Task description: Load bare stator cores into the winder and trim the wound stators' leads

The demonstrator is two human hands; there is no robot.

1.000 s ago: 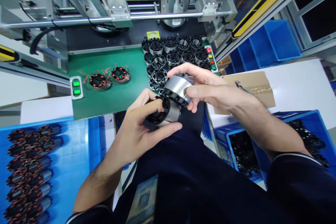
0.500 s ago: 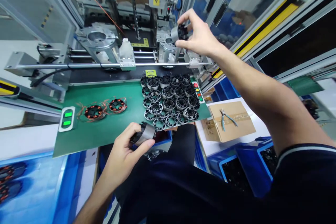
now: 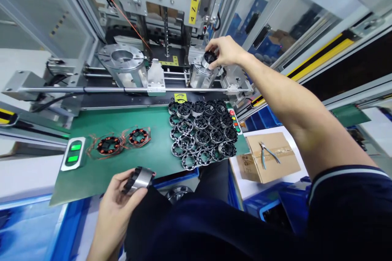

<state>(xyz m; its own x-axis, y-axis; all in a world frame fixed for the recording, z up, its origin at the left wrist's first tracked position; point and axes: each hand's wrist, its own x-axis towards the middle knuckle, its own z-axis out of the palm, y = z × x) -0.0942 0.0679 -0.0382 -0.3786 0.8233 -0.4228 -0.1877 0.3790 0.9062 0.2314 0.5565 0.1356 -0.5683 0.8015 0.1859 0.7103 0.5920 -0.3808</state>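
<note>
My left hand is closed around a motor stator core, a silver ring with black toothed ends, held above the near edge of the green work surface. My right hand grips another stator core at the top of the right cylindrical metal fixture. Whether that core is seated in the fixture I cannot tell. Several more stator cores stand stacked in rows on the right of the green surface. Two stators wound with copper wire lie on its left.
A second cylindrical fixture stands at the left behind a horizontal metal rod. Green-lit buttons and a coloured button panel flank the surface. Pliers lie on a cardboard box; blue bins stand below.
My right hand has lowered its stator core onto the top of the right fixture. My left hand has shifted left and down with its core. The view has tilted slightly upward.
</note>
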